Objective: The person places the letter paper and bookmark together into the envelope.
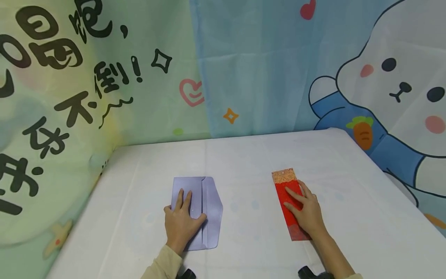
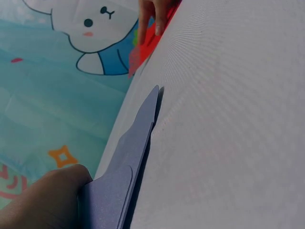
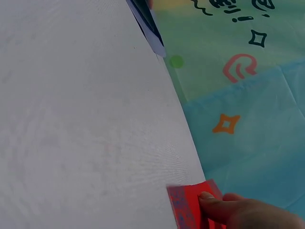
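A lavender envelope (image 1: pixel 212 209) lies on the white table, its flap side extending to the right. My left hand (image 1: pixel 182 224) rests on the envelope's left part with fingers spread and fairly straight, the thumb pointing right across its seam. Off to the right is a red paper packet (image 1: pixel 283 199) with a gold-patterned upper end, lying slightly tilted. Spread fingers of my right hand (image 1: pixel 309 212) rest over its middle and right edge. In the right wrist view the thumb (image 3: pixel 209 202) touches the red surface. The left wrist view shows the lavender envelope (image 2: pixel 126 167) edge-on beside the hand.
White cloth covers the table (image 1: pixel 247 162), and the two paper items lie apart on it. Behind the far edge hangs a printed curtain (image 1: pixel 251 77) with a cartoon bear and dark lettering. Dark wrist devices (image 1: pixel 310 272) show at the bottom.
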A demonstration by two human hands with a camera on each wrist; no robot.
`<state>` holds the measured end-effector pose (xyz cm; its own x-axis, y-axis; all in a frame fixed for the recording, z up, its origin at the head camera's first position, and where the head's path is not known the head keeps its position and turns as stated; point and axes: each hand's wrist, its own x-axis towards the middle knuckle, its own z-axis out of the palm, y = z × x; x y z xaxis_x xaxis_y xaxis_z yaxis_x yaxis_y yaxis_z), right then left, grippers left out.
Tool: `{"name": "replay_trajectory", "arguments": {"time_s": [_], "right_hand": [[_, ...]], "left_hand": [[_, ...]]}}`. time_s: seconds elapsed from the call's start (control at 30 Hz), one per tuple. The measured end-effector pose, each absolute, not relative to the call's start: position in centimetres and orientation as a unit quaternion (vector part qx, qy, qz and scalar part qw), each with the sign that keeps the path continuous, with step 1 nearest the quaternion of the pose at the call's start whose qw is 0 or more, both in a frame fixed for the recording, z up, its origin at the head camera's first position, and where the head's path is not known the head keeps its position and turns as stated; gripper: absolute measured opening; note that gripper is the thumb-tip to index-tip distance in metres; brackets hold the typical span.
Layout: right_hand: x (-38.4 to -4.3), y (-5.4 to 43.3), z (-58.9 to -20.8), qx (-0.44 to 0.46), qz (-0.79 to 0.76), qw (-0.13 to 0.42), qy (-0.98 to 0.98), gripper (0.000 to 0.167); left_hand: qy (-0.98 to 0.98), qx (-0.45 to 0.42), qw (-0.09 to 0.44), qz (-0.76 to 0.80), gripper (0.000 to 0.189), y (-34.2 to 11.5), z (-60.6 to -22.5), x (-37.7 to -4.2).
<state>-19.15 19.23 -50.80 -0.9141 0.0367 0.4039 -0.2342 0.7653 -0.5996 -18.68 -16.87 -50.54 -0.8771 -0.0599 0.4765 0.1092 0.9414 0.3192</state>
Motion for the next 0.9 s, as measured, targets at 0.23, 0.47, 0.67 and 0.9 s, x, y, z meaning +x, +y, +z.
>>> {"name": "replay_trajectory", "arguments": {"time_s": [0.23, 0.47, 0.67, 0.9], "right_hand": [[-19.0, 19.6, -49.3, 0.026, 0.378, 0.072, -0.923, 0.046], [-20.0, 20.2, -47.4, -0.008, 0.401, -0.058, -0.914, 0.049], [-21.3, 18.6, -45.9, -0.022, 0.471, -0.112, -0.875, 0.055], [-22.5, 12.1, -45.4, 0.028, 0.531, -0.113, -0.839, 0.051]], "left_hand": [[-0.953, -0.017, 0.253, -0.167, 0.079, -16.8, -50.4, -18.7], [-0.951, -0.021, 0.256, -0.174, 0.078, -16.8, -50.3, -18.7], [-0.951, -0.028, 0.259, -0.169, 0.078, -16.8, -50.1, -18.7], [-0.943, -0.035, 0.280, -0.178, 0.077, -16.8, -50.3, -18.8]]}}
